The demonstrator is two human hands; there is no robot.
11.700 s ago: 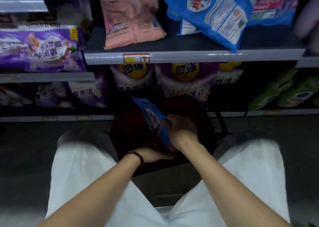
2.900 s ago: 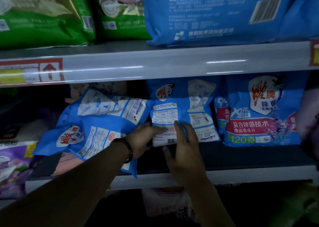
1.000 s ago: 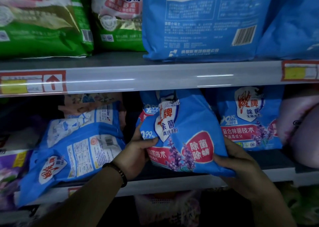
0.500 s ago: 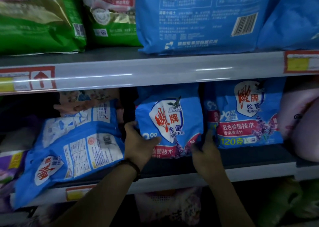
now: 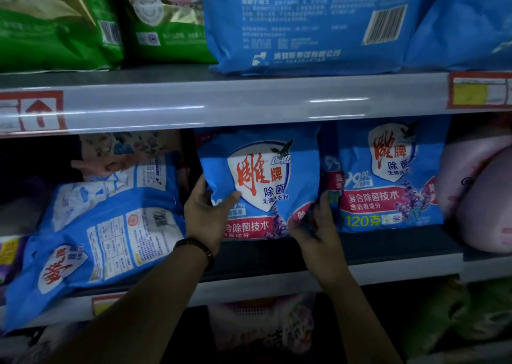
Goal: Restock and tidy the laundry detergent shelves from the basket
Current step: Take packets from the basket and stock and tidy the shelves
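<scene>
A blue detergent bag [image 5: 263, 180] stands upright on the middle shelf [image 5: 277, 255], front label toward me. My left hand [image 5: 206, 219] grips its lower left edge, thumb across the front. My right hand [image 5: 315, 230] holds its lower right corner. Right beside it stands a second blue bag [image 5: 388, 178] of the same kind, also upright. To the left, a larger blue bag [image 5: 105, 225] lies slumped with its back label up, hanging over the shelf edge. The basket is out of view.
The upper shelf [image 5: 249, 100] carries green bags [image 5: 55, 22] and big blue bags [image 5: 304, 22]. A pink bag [image 5: 476, 197] lies at the right end of the middle shelf. A floral pink bag [image 5: 122, 153] sits behind the slumped one. More packs show dimly below.
The bag went from tilted in both hands to upright on the shelf, front facing out, pushed back beside its neighbour. Both hands stayed on its lower corners.
</scene>
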